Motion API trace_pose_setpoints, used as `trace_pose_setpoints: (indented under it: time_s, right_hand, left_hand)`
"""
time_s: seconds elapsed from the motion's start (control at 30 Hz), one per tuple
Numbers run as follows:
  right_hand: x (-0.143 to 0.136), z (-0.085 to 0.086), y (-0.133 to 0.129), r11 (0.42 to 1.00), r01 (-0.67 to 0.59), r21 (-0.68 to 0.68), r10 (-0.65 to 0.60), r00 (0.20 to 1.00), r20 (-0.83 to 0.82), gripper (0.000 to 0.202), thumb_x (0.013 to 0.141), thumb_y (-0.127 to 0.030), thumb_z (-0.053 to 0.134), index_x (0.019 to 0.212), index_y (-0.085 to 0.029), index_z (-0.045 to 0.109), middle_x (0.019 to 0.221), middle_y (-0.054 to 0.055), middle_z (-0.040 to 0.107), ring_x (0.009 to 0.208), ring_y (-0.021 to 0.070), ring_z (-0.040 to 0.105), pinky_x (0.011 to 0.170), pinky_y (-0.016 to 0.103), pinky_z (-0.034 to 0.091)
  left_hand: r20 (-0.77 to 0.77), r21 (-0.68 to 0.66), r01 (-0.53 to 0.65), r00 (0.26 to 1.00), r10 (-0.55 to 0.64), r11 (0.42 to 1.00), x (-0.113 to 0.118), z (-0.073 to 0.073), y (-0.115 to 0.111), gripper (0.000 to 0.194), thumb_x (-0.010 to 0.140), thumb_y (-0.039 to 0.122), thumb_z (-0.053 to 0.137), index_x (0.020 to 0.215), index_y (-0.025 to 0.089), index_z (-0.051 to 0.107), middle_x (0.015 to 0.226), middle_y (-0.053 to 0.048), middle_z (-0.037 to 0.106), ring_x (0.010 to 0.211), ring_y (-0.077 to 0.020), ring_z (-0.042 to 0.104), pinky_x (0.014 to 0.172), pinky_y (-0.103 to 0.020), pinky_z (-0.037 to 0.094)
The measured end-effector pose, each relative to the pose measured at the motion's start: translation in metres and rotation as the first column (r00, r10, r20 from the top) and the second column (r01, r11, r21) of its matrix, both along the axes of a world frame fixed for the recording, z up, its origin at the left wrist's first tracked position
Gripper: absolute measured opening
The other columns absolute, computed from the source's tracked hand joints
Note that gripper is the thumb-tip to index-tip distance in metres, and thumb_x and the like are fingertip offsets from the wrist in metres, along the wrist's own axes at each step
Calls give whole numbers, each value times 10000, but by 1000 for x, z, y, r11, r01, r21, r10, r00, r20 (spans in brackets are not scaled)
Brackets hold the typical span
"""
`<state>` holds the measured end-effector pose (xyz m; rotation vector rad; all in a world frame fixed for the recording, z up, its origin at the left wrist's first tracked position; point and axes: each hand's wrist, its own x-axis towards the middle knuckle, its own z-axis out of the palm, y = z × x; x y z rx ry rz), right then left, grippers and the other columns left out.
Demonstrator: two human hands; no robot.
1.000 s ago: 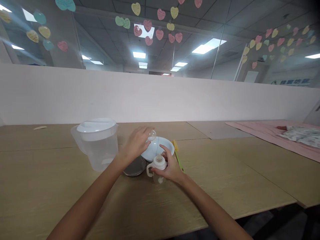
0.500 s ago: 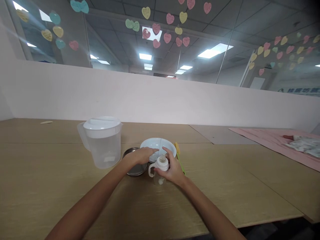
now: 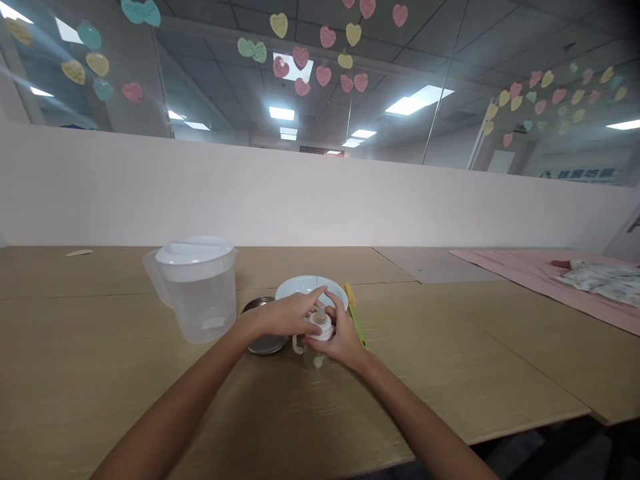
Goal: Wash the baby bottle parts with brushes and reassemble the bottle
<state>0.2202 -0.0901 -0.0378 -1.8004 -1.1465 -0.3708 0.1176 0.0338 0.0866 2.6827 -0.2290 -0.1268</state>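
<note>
A baby bottle [image 3: 324, 324] with a white collar, a clear teat and a white side handle stands in front of me, its clear lower body partly visible. My right hand [image 3: 345, 337] is wrapped round its right side, below the collar. My left hand [image 3: 290, 313] reaches in from the left, thumb and fingers closed about the collar near the teat. Just behind the hands lies a white divided dish [image 3: 290, 287], partly covered by them. A round metal dish [image 3: 270, 345] sits under my left wrist. To the right rests a brush [image 3: 356, 321] with a yellow head and green handle.
A lidded clear plastic pitcher [image 3: 200, 303] stands on the left of the wooden table [image 3: 450, 353]. A pink cloth [image 3: 520, 270] with a patterned bundle [image 3: 605, 281] lies at the far right. Along the back runs a white wall [image 3: 300, 200] below glass.
My left hand has moved right and down from above the dish onto the bottle's collar. My right hand still holds the bottle. The view has shifted slightly.
</note>
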Motion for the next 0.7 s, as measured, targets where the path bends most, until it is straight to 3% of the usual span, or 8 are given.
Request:
trace_pose_setpoints:
  time_s: [0.13,0.33,0.53,0.7]
  right_hand:
    - [-1,1,1,1000,-27,12,27,997,-73,957,561,-408,728,1333,-199,202,736,-22,597,631,180,583,544,269,407]
    - [-3,5,1,999,-43,19,45,993,-112,947,562,-375,703,1337,-209,185,675,-63,525,561,138,521,516,239,377]
    - [-2,5,2,1000,24,17,-22,996,-92,857,581,-369,665,1304,-180,247,626,-80,430,513,107,453,515,233,368]
    - [0,4,2,1000,8,-15,-9,998,-68,881,589,-421,681,1314,-194,235,717,-45,511,577,139,533,541,261,406]
  left_hand:
    - [24,-5,-25,999,25,1000,3,-1,-3,770,720,306,517,1402,185,180,1064,-57,616,844,-181,598,641,-240,423]
    - [74,169,-71,996,59,983,2,-1,-13,740,734,353,499,1384,157,205,810,-34,630,720,-198,597,530,-241,372]
    - [285,382,-234,950,126,894,11,-14,-25,744,772,523,477,1360,107,292,804,-117,656,790,-285,608,606,-304,397]
    - [296,295,-185,950,94,937,2,-2,-16,660,755,426,513,1350,222,312,852,-45,652,790,-235,605,605,-275,401]
